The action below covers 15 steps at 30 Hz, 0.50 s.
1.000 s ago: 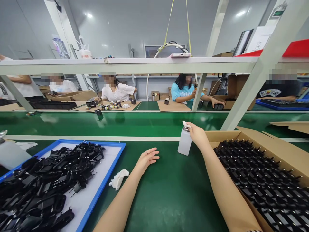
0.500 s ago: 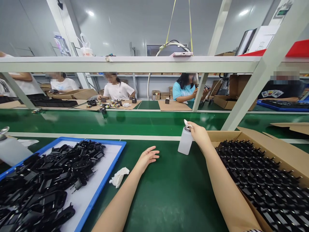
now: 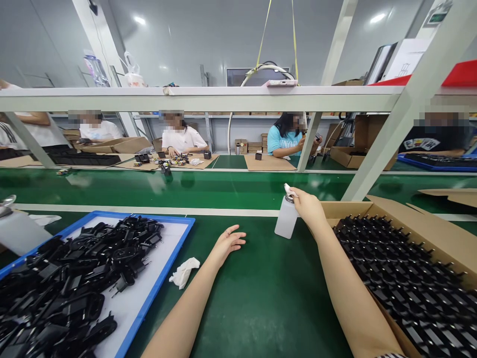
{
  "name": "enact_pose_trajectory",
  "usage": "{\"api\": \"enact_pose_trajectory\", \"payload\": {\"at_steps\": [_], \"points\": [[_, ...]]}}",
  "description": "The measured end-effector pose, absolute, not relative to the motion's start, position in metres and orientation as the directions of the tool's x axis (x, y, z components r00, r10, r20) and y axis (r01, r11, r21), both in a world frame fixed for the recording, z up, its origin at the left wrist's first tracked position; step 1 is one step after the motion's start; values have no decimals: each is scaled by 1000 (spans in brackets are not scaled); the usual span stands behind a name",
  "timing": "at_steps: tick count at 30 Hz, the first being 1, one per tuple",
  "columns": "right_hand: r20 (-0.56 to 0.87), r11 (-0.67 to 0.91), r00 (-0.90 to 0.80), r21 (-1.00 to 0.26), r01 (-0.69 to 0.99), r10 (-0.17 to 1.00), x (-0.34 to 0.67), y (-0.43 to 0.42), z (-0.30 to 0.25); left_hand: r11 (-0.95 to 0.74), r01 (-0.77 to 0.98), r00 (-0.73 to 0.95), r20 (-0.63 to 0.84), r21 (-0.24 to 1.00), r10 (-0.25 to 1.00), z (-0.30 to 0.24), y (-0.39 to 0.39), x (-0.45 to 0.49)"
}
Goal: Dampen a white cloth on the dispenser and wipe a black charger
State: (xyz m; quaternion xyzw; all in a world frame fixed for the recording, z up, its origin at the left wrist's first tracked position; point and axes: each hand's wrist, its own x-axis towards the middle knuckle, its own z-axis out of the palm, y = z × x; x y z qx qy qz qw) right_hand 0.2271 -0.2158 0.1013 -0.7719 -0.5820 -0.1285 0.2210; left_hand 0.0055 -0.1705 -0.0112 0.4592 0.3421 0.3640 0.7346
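My right hand pinches a folded white tissue at the metal top of a translucent white dispenser bottle. The bottle stands on the green table; fingers hide part of its cap. My left hand is held over the table with its fingers apart and nothing in it. Just left of that forearm lies a crumpled white tissue. Further left, a blue-rimmed tray holds a heap of black plug adapters. Rows of black plug adapters fill a cardboard box beside my right forearm.
A second translucent bottle stands at the far left. Beyond the table runs a green conveyor belt with small parts on it. A white shelf beam and slanted post cross in front. Several co-workers sit opposite.
My two hands, the tissue and the bottle stay where they were. Small parts on the belt have shifted slightly right. A co-worker opposite has moved a hand toward their parts.
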Motion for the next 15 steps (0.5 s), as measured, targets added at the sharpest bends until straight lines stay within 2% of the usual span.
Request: {"api": "enact_pose_trajectory", "payload": {"at_steps": [3, 10, 15], "points": [[469, -217, 292, -207, 954, 834, 228, -216, 101, 311, -230, 501, -162, 922, 850, -11, -171, 5], [500, -171, 387, -423, 890, 775, 233, -217, 104, 310, -246, 489, -159, 918, 858, -8, -172, 6], [442, -175, 375, -430, 886, 815, 236, -214, 102, 319, -246, 491, -166, 915, 855, -7, -172, 6]]}}
